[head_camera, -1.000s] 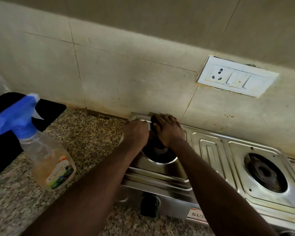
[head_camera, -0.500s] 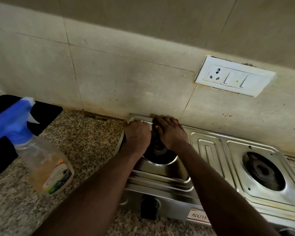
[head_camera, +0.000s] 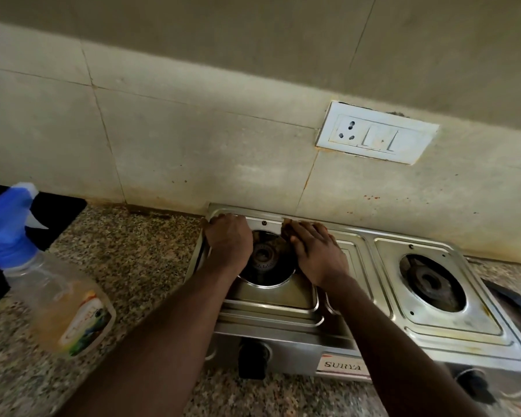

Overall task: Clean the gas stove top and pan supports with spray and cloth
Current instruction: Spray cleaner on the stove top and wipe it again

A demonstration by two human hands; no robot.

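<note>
Gas stove on granite counter against tiled wall; left hand gripping rim, right hand flat.

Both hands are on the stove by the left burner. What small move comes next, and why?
Probably the right hand slides rightward along the back rim of the stove top, wiping. It lies flat beside the left burner with something brownish, perhaps the cloth, peeking out beneath it; the left hand rests at the rear corner.

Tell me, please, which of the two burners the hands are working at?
The left burner, nearest the spray bottle: the left hand and right hand flank it, while the right burner stands alone.
</note>
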